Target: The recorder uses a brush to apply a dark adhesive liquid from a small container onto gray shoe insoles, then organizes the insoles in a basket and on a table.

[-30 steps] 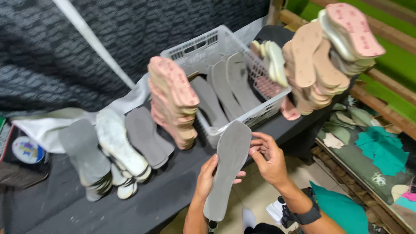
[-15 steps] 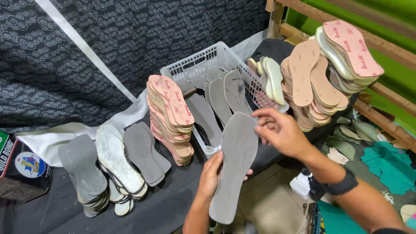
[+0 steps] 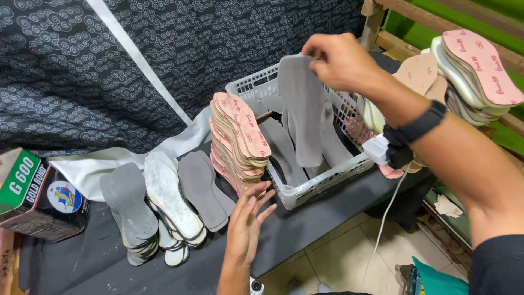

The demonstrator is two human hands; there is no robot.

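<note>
right hand [image 3: 338,60] pinches the top end of a grey insole [image 3: 303,109], which hangs over the white basket [image 3: 305,191]; left hand [image 3: 245,226] is open and holds nothing, fingers spread just below the pink insole stack [image 3: 240,139]. i think that leaning stack could topple if my left hand bumps it, and the thin pinch could let the insole slip. the basket's bottom is hidden by other grey insoles, and the pile at far right is cut off
</note>
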